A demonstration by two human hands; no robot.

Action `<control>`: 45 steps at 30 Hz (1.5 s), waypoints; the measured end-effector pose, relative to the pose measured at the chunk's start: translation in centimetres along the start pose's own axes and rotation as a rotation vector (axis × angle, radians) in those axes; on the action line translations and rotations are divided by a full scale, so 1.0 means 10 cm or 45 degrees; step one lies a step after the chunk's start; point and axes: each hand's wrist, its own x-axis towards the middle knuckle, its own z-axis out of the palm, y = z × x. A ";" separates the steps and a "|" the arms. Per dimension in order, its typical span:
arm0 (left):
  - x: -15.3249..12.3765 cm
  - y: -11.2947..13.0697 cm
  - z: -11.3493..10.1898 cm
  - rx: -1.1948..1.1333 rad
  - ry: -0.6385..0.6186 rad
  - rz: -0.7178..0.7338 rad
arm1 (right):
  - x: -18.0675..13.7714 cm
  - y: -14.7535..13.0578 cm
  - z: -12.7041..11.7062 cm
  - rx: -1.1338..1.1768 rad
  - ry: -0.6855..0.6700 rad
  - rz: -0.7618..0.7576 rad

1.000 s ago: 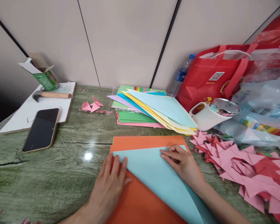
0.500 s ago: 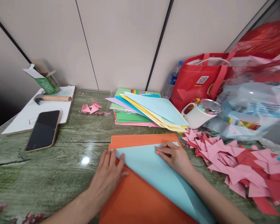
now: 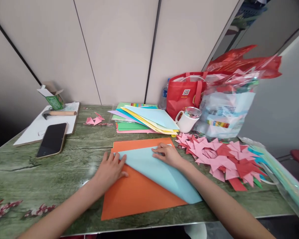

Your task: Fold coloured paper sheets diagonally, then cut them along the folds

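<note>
A light blue sheet of paper (image 3: 149, 166), folded over on a slant, lies on top of orange paper (image 3: 137, 196). My left hand (image 3: 112, 169) rests on the blue sheet's left corner, fingers spread and palm down. Near the sheet's upper right, my right hand (image 3: 168, 154) has its fingers curled together on the paper's upper edge in what looks like a pinch. The lower part of the blue sheet runs under my right forearm and bulges slightly.
Behind the orange paper is a pile of coloured paper (image 3: 144, 119). To the right are a white mug (image 3: 188, 121), a red bag (image 3: 180, 94) and many folded pink and red pieces (image 3: 216, 154). A phone (image 3: 52, 139) and a hammer (image 3: 61, 113) lie on a white board (image 3: 27, 132) at left.
The camera view has shifted right and back, so the table's front edge now shows. Both hands keep nearly the same places on the blue paper.
</note>
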 end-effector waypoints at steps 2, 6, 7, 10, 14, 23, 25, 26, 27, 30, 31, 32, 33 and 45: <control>0.06 0.02 -0.07 -0.033 0.004 0.003 | 0.01 0.00 0.00 -0.018 -0.007 -0.001; 0.27 0.14 -0.19 -0.162 -0.006 0.171 | 0.01 -0.01 -0.01 -0.055 -0.012 0.018; 0.33 0.17 -0.22 -0.207 -0.021 0.247 | 0.01 -0.02 -0.02 -0.063 -0.012 0.024; 0.46 0.26 -0.25 -0.336 -0.076 0.486 | 0.02 -0.04 -0.03 -0.080 -0.011 0.036; 0.51 0.30 -0.20 -0.446 -0.129 0.652 | 0.01 -0.05 -0.04 -0.083 -0.011 0.036; 0.43 0.34 -0.03 -0.532 -0.153 0.739 | 0.00 -0.02 0.00 -0.068 -0.005 0.049; 0.40 0.37 -0.03 -0.539 -0.142 0.747 | 0.00 -0.02 -0.01 -0.070 -0.009 0.057; 0.38 0.39 -0.03 -0.541 -0.136 0.755 | 0.00 -0.03 -0.02 -0.072 -0.010 0.063; 0.35 0.41 -0.03 -0.541 -0.131 0.766 | 0.00 -0.04 -0.02 -0.073 -0.010 0.070; 0.26 0.49 -0.04 -0.527 -0.131 0.812 | 0.01 -0.07 -0.03 -0.077 -0.004 0.094; 0.23 0.52 -0.04 -0.529 -0.129 0.825 | 0.00 -0.08 -0.04 -0.078 0.000 0.102; 0.20 0.54 -0.05 -0.539 -0.124 0.838 | 0.00 -0.09 -0.04 -0.080 0.004 0.110; 0.18 0.57 -0.07 -0.557 -0.121 0.851 | -0.01 -0.11 -0.04 -0.083 0.010 0.119; -0.05 1.13 -0.29 -0.806 -0.128 1.060 | -0.06 -0.27 0.01 -0.156 0.128 0.284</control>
